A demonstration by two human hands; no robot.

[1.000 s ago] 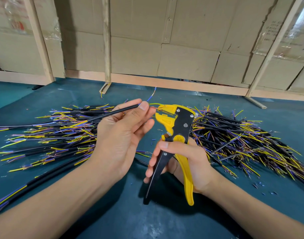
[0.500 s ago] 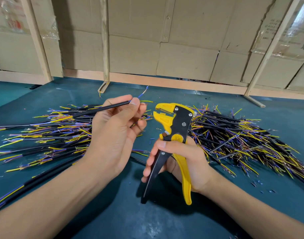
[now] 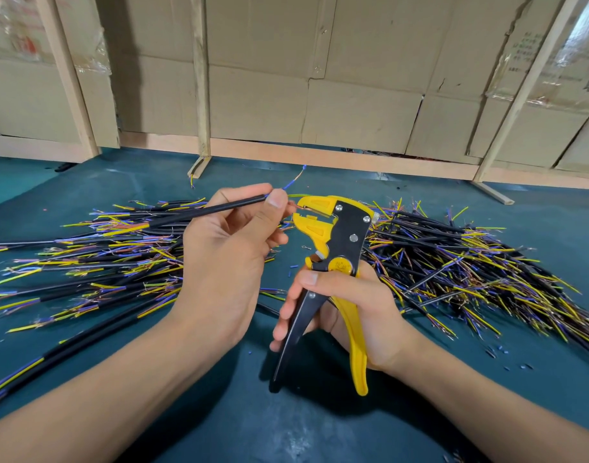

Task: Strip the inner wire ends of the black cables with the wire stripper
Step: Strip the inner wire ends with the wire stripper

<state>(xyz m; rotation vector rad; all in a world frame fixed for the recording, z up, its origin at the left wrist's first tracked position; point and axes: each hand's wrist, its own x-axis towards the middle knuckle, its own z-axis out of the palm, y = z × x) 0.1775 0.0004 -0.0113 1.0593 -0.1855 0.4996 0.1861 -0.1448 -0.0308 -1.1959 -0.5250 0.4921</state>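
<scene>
your right hand grips the wire stripper by its spread handles, jaws apart. just left, your left hand pinches the black cable, one inner wire at the jaws. next, probably seat it, then squeeze.

A teal mat is spread beneath the grip. Small blue offcuts are scattered on it, right of and below the grip. Beyond the grip, cardboard panels are backed against slanted wooden battens, with a wooden baseboard along the mat's far edge.
</scene>
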